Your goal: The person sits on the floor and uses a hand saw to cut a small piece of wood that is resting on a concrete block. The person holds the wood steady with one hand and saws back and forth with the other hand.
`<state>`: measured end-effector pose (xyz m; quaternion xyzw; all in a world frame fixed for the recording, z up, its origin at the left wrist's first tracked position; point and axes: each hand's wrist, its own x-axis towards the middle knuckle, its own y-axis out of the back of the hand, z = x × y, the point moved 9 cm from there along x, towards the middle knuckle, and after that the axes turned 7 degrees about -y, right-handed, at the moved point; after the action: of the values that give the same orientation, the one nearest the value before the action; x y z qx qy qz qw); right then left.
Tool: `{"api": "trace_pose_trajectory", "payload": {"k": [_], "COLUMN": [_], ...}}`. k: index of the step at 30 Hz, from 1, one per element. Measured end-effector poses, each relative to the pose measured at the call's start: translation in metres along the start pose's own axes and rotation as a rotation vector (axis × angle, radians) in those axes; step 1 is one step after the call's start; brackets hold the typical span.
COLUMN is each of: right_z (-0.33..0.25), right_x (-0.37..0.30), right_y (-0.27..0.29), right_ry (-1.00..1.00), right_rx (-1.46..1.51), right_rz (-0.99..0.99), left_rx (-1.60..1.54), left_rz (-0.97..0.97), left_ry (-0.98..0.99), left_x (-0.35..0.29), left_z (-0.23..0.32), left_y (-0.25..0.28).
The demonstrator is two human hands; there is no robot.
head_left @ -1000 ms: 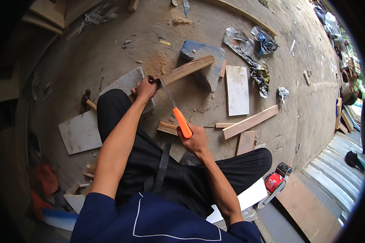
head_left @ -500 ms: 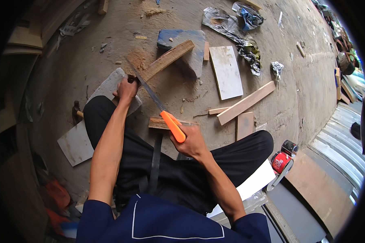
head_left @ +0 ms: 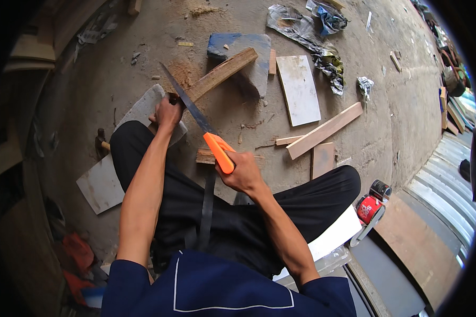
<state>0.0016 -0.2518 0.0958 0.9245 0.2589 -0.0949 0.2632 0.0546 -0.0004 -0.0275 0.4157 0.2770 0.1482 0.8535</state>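
Observation:
My right hand (head_left: pixel 240 171) is wrapped round the orange handle of a handsaw (head_left: pixel 193 108). The saw's blade slants away to the far left and lies across a length of wood (head_left: pixel 225 73) near its near end. My left hand (head_left: pixel 169 112) grips that near end, just left of the blade; its fingertips are partly hidden. The wood's far end rests on a blue-and-grey block (head_left: pixel 260 63). Below my left hand is a pale slab (head_left: pixel 143 104). Sawdust (head_left: pixel 182 74) lies on the ground beside the cut.
A short wood offcut (head_left: pixel 205 156) lies before my lap. To the right are a white board (head_left: pixel 299 90), a wooden strip (head_left: pixel 328 129) and crumpled plastic (head_left: pixel 296 26). A hammer (head_left: pixel 101 142) is by my left knee; a red can (head_left: pixel 369 209) stands by my right knee.
My right hand and the saw have shifted slightly up and left, the blade sliding farther across the wood. My left hand keeps its hold. The whole view has shifted a little.

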Motion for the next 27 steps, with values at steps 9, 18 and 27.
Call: {"api": "trace_pose_trajectory", "payload": {"k": [9,18,27], "right_z": [0.008,0.009,0.0], "right_x": [-0.007,-0.009,-0.02], "right_y": [0.004,0.015,0.02], "right_ry": [-0.003,0.008,0.001], "right_rx": [0.092,0.088,0.073], "right_rz": [-0.045,-0.036,-0.066], "left_rx": [0.012,0.038,0.041], "left_rz": [-0.002,0.035,0.001], "left_ry": [0.004,-0.027,-0.02], "left_x": [0.001,0.003,0.006], "left_z": [-0.007,-0.013,-0.016], "left_y": [-0.002,-0.004,-0.009]}}
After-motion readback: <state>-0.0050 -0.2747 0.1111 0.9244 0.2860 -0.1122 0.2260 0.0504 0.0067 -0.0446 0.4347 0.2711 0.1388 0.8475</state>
